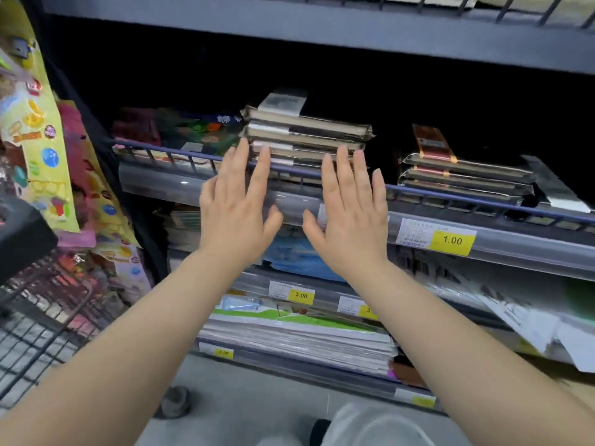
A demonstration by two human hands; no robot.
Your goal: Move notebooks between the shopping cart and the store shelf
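Note:
A stack of plastic-wrapped notebooks lies on the store shelf behind its blue wire rail, a white-labelled one on top. My left hand and my right hand are raised side by side in front of that stack, palms toward it, fingers spread, holding nothing. Their fingertips overlap the lower notebooks in view; contact cannot be told. A second, lower stack of wrapped notebooks lies to the right on the same shelf. The black wire shopping cart stands at the lower left.
Colourful sticker sheets hang at the left beside the cart. Lower shelves hold exercise books and blue items, with yellow price tags on the rails. An upper shelf overhangs the notebooks. Grey floor lies below.

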